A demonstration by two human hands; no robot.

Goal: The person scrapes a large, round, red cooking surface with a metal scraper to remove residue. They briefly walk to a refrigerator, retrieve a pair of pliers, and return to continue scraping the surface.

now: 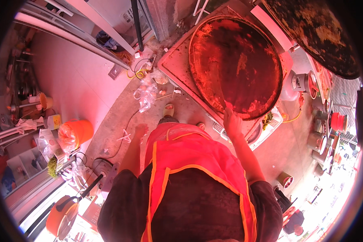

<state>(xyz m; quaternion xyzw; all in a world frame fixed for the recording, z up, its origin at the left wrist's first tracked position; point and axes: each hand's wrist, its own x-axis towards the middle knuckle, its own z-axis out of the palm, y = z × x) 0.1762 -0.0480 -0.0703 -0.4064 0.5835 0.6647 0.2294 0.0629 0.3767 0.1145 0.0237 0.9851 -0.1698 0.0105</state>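
Note:
A large round griddle (245, 69) with a dark, blotchy surface sits on a metal stand (177, 65) before me. My right hand (233, 121) is at its near rim, closed around what looks like the handle of a long flat scraper (216, 79). The scraper's blade reaches over the griddle's left part; red glare blurs its outline. My left hand (141, 130) hangs low on the left, away from the griddle, with nothing seen in it. A red apron (193, 148) with orange edging covers my front.
A blackened round plate or lid (317, 33) stands beyond the griddle. Right of it is a gas cylinder (290, 87) with a yellow hose. Plastic bags (146, 90) and a cable (128, 130) lie on the floor. Left are an orange bucket (78, 131) and a fan (62, 216).

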